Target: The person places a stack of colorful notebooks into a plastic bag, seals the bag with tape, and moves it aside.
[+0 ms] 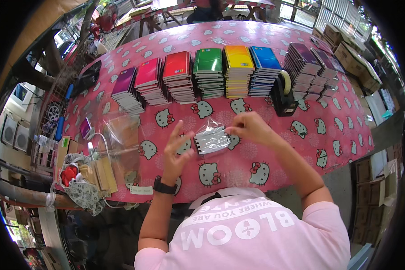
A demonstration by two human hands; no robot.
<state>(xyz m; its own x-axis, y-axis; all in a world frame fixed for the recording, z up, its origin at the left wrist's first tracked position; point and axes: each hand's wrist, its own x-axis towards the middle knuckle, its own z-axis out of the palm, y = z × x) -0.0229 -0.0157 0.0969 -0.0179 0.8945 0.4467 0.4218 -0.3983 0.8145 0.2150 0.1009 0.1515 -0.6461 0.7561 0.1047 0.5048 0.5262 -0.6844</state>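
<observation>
A small spiral notebook pack [213,140] in clear, glossy plastic lies on the table in front of me, white side up. Black coils run along its left edge. My left hand [176,150] is beside that edge, fingers spread and holding nothing, with a dark watch on the wrist. At the pack's upper right corner, my right hand [249,128] has its thumb and fingers pinched together. Whatever is between those fingertips is too small to make out. The clear plastic [210,124] stands up in creases above the pack's far edge.
Stacks of spiral notebooks line the far side: purple, pink, red, green [208,60], yellow [239,57], blue and dark purple. A black tape dispenser [283,101] stands in front of the right stacks. Clear plastic bags [123,146] and a patterned cloth bag [83,193] lie at left.
</observation>
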